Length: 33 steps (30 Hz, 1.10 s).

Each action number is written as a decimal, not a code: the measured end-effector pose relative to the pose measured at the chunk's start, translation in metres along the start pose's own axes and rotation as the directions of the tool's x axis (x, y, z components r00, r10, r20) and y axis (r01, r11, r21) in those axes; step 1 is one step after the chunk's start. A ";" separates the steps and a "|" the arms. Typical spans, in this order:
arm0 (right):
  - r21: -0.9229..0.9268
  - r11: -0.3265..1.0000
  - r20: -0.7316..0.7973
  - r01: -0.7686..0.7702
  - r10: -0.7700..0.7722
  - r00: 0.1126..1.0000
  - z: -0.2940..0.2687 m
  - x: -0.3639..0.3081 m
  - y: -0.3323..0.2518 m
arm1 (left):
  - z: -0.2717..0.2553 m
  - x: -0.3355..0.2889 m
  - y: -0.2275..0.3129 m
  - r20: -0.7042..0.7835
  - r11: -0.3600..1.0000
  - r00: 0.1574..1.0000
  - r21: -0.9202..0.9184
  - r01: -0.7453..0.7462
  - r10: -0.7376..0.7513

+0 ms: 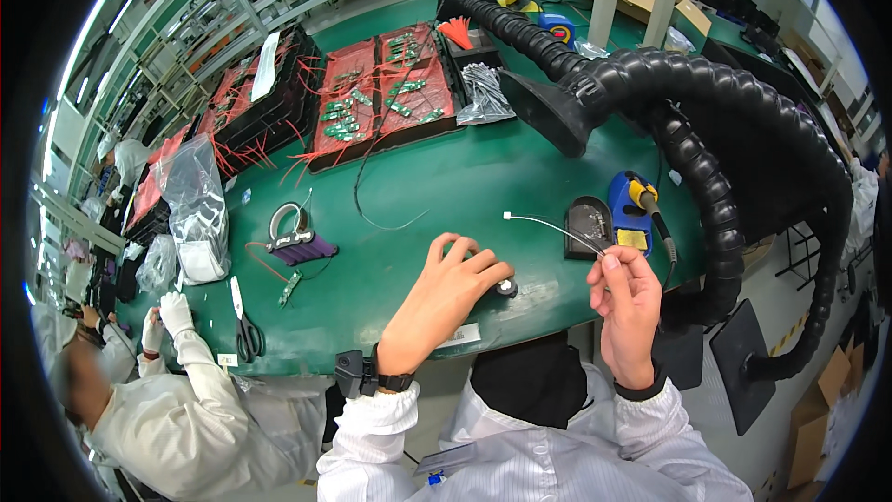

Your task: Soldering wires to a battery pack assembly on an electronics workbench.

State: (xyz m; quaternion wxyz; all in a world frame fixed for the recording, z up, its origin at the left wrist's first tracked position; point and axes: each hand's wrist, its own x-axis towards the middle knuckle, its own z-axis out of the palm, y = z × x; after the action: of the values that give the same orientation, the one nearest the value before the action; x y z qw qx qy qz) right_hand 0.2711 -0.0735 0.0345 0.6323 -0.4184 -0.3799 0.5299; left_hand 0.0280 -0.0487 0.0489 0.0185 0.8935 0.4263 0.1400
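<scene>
My right hand point(627, 307) pinches one end of a thin white cable point(544, 220) between thumb and fingertips. The cable arcs leftward above the green table, with a small white connector point(507, 216) at its free end. My left hand point(444, 296) is bent over the tabletop, fingertips on a small round black object point(506, 288) with a pale centre; its kind is unclear, and the thumb is hidden. Just beyond my right hand lie a dark shallow dish point(574, 240) and a blue soldering iron stand point(630, 207) with a yellow-handled iron point(643, 195).
Black fume hoses point(715, 93) arch over the right side. Red-lined trays point(348, 107) hold several green circuit boards. A purple battery pack point(311, 251), scissors point(247, 335) and a plastic bag point(197, 214) lie left, where a co-worker's gloved hand point(176, 312) reaches the table edge.
</scene>
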 end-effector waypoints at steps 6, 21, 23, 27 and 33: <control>0.022 1.000 0.030 -0.018 0.017 0.999 -0.002 -0.001 0.010 | -0.002 -0.005 -0.015 -0.013 1.000 1.000 0.005 -0.026 0.026; 0.020 0.999 0.036 -0.042 0.041 0.998 -0.007 0.002 0.023 | 0.053 -0.031 0.020 -0.287 0.661 0.733 -0.695 0.284 -0.616; 0.017 0.998 0.044 -0.061 0.060 0.997 -0.004 -0.001 0.022 | 0.067 -0.030 0.018 -0.243 0.634 0.706 -0.684 0.362 -0.665; 0.000 0.998 0.063 -0.063 0.063 0.996 -0.004 -0.001 0.019 | 0.069 -0.039 -0.001 -0.199 0.565 0.716 -0.762 0.317 -0.670; -0.033 0.998 0.083 -0.048 0.051 0.995 -0.007 -0.001 0.021 | 0.040 -0.051 -0.038 0.108 0.316 0.875 -0.906 0.283 -0.472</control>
State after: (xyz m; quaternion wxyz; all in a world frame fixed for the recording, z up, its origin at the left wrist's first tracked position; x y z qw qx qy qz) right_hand 0.2700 -0.0739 0.0121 0.5960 -0.4147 -0.4036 0.5567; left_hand -0.0208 -0.0603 -0.0068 0.4889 0.5983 0.4794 0.4161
